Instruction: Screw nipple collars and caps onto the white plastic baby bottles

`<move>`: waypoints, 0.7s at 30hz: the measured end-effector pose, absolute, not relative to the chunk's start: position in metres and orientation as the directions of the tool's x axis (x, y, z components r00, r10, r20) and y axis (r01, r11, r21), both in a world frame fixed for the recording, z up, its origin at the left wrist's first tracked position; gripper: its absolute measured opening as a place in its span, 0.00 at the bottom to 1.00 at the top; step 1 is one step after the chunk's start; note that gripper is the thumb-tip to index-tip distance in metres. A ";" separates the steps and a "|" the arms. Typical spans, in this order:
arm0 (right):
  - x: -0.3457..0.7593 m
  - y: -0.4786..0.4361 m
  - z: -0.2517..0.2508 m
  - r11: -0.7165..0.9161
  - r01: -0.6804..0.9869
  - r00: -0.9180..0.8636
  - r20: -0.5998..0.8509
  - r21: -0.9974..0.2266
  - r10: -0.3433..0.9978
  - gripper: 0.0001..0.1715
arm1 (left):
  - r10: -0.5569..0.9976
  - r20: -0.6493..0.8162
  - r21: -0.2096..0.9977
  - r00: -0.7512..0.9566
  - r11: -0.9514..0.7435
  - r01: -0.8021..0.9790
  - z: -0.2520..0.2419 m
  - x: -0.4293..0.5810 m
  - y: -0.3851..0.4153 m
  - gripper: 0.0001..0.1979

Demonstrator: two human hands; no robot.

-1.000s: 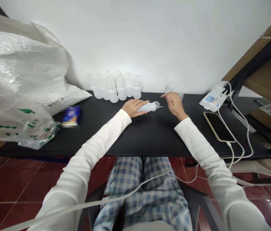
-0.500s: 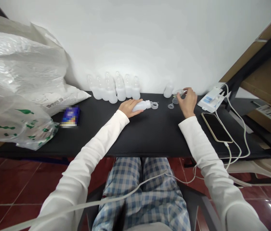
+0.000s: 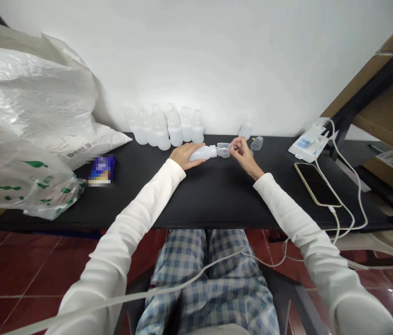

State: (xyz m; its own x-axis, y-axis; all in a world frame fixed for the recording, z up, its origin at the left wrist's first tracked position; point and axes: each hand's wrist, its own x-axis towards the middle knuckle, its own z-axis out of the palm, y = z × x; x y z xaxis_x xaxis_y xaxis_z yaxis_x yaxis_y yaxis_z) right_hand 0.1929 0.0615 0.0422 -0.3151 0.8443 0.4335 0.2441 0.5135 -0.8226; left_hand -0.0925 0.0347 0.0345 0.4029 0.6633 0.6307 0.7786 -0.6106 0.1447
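Note:
A white plastic bottle [image 3: 201, 152] lies on its side on the black desk [image 3: 203, 195], neck pointing right. My left hand [image 3: 182, 156] is wrapped round its body. My right hand [image 3: 242, 151] pinches a small clear cap piece [image 3: 224, 150] held against the bottle's neck. A clear dome-shaped lid [image 3: 256, 143] lies on the desk just right of my right hand. Another white bottle [image 3: 246, 127] stands by the wall behind it.
Several capped white bottles [image 3: 166, 126] stand in a cluster against the wall. Large plastic bags [image 3: 25, 135] fill the desk's left end, with a small blue packet [image 3: 102, 169] beside them. A phone [image 3: 316, 184] on a cable and a white box [image 3: 308, 142] lie at the right.
My right hand went out to the clear pieces near the wall, then came back left with one and now holds it at the bottle's neck. The left hand stayed on the bottle.

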 end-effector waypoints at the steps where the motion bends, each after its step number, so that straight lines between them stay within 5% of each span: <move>1: 0.191 0.058 0.044 0.522 0.246 -0.351 0.427 -0.816 0.833 0.27 | 0.665 0.630 0.152 0.401 -0.612 0.776 0.036 -0.091 0.033 0.31; 5: 0.188 0.048 0.050 0.586 0.271 -0.464 0.430 -0.764 0.775 0.28 | 0.729 0.574 0.279 0.374 -0.603 0.747 0.039 -0.087 0.027 0.29; 9: 0.188 0.046 0.054 0.568 0.306 -0.482 0.390 -0.764 0.784 0.29 | 0.852 0.449 0.567 0.269 -0.505 0.651 0.042 -0.081 0.025 0.25; 14: 0.183 0.044 0.059 0.488 0.205 -0.517 0.329 -0.849 0.790 0.34 | 0.936 0.195 0.845 0.293 -0.312 0.433 0.045 -0.077 0.033 0.34; 17: 0.175 0.038 0.065 0.485 0.139 -0.516 0.355 -0.863 0.779 0.35 | 0.895 -0.044 0.928 0.445 -0.128 0.349 0.046 -0.081 0.036 0.41; 21: 0.169 0.029 0.078 0.507 0.067 -0.448 0.428 -0.860 0.785 0.39 | 0.834 0.011 0.932 0.552 -0.208 0.296 0.049 -0.087 0.038 0.45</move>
State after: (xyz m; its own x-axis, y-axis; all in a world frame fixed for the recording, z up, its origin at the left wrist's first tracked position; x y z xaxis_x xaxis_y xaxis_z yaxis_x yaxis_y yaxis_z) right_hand 0.1690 0.0291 0.0782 -0.4480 0.7852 0.4276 0.0672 0.5065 -0.8596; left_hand -0.0866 0.0377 0.0486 0.5517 0.8340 0.0106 0.2964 -0.2079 0.9322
